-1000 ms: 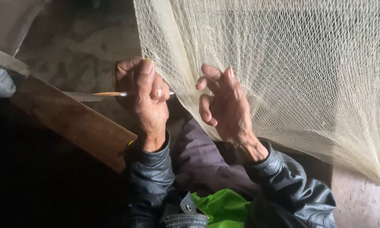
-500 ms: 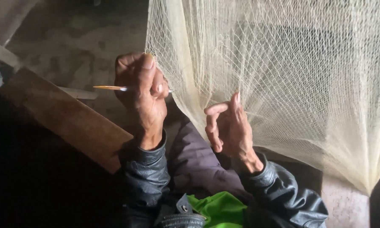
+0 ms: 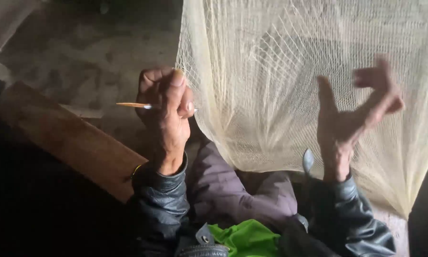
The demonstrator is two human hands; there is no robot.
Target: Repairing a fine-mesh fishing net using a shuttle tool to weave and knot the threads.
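I am gripping a thin netting needle in my left hand, just left of the frame's centre; the fingers are curled tight into a fist around it, and its pale pointed tip is sticking out to the left. The same fist is pinching the left edge of the cream fishing net, which is hanging down across the whole upper right of the frame and sagging toward my lap. My right hand is raised at centre right, in front of the mesh, spread wide with thumb and fingers apart and holding nothing that I can make out; it is blurred, so I cannot tell whether the fingertips are touching the net. A wooden plank is running diagonally through the left of the frame, below and behind my left wrist. A rough concrete floor is showing in the upper left. At the bottom I am wearing dark leather jacket sleeves, with a purple garment between them and a bright green cloth beneath it.
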